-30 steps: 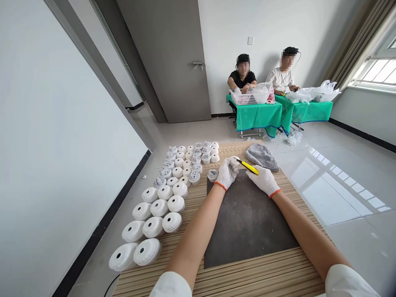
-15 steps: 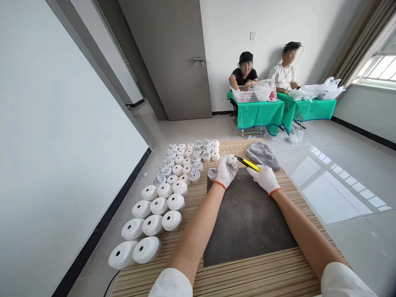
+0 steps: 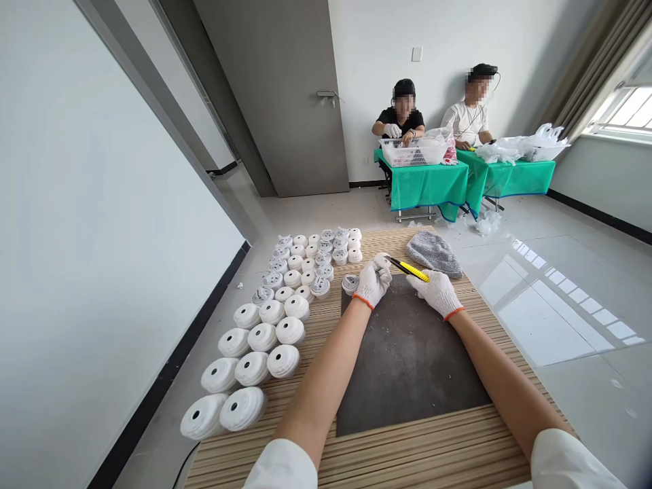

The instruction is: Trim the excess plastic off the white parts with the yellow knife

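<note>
My left hand (image 3: 372,283), in a white knit glove, is closed around a small white round part (image 3: 382,259) held over the far edge of a dark grey mat (image 3: 407,360). My right hand (image 3: 437,292), also gloved, grips a yellow utility knife (image 3: 410,270) whose blade tip touches that part. Another small round part (image 3: 350,283) lies just left of my left hand. Both forearms reach out over the mat.
Rows of white round parts (image 3: 265,336) lie left of the mat on a striped wooden table (image 3: 432,455). A grey cloth (image 3: 434,252) lies beyond my right hand. Two people sit at green-covered tables (image 3: 428,183) with a white basket (image 3: 410,153) by the far wall.
My hands stay together at the mat's far edge, the knife still against the part. The person in black at the far table has raised a gloved hand over the basket.
</note>
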{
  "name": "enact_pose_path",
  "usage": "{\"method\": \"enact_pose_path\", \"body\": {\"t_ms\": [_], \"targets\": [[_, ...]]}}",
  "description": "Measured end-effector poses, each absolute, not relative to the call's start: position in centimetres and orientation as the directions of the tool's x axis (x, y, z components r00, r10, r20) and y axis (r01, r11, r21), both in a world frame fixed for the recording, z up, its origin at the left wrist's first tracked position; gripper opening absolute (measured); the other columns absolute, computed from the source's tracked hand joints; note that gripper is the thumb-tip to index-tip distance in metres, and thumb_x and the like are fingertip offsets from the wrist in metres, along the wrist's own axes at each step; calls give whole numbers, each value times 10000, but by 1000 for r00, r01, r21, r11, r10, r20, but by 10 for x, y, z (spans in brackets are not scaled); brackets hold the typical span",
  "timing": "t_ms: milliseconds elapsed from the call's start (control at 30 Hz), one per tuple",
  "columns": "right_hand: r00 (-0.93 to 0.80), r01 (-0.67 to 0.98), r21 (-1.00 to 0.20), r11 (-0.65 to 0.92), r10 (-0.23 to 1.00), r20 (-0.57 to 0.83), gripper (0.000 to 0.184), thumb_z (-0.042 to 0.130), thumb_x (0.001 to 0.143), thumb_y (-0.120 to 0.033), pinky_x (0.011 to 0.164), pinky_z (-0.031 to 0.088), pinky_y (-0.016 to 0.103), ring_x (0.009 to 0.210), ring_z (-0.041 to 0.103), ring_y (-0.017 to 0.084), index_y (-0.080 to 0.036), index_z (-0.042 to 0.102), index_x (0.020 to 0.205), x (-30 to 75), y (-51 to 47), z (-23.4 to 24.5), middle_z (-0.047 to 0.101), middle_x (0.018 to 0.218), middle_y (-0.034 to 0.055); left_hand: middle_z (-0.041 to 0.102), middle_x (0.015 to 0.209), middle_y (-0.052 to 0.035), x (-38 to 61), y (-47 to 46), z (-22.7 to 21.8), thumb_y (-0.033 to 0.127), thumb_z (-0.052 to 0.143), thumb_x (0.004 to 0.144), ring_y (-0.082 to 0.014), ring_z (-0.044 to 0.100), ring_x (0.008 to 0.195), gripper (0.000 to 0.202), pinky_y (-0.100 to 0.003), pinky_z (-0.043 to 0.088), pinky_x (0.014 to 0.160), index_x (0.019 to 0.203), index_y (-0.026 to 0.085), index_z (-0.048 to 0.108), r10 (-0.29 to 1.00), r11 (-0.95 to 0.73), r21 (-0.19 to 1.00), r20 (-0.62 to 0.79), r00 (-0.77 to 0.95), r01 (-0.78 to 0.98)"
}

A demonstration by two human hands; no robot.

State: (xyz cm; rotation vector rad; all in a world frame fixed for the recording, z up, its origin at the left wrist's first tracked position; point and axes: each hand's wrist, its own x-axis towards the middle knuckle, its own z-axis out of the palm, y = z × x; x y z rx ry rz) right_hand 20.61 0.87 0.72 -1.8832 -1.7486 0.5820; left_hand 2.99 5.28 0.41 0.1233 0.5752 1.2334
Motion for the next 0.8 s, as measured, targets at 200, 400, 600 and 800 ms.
{"method": "enact_pose_path", "body": {"t_ms": [200, 400, 600, 800], "targets": [[76, 791, -609, -46, 997, 24, 406, 610, 879, -596, 543, 365, 256, 597, 647, 180, -220, 672, 739, 207, 9, 5, 706, 631, 38, 431, 597, 44, 28, 51, 4, 104, 494, 818, -45, 362, 419, 88, -147, 318, 375, 773, 180, 499, 922, 314, 383, -342, 182, -869], [91, 761, -646, -66, 996, 7, 391, 614, 883, -578, 530, 366, 250, 577, 646, 176, -211, 686, 769, 207, 8, 9, 692, 600, 34, 455, 615, 50, 30, 51, 7, 131, 496, 840, -42, 355, 395, 61, -153, 292, 354, 809, 179, 517, 927, 305, 393, -330, 177, -867], [-33, 767, -641, 22, 999, -5, 362, 631, 876, -560, 555, 390, 247, 564, 631, 159, -212, 686, 792, 210, 7, 8, 688, 607, 8, 411, 597, 54, 29, 51, 5, 131, 438, 837, -50, 394, 410, 98, -155, 336, 384, 759, 191, 447, 913, 341, 378, -352, 207, -861], [33, 810, -583, 63, 988, 153, 380, 638, 854, -602, 594, 414, 250, 688, 675, 187, -232, 726, 875, 220, 13, -1, 714, 709, 21, 418, 630, 54, 30, 50, 5, 29, 444, 743, -32, 327, 410, 162, -140, 305, 391, 796, 173, 494, 929, 314, 392, -315, 195, -865]]}}
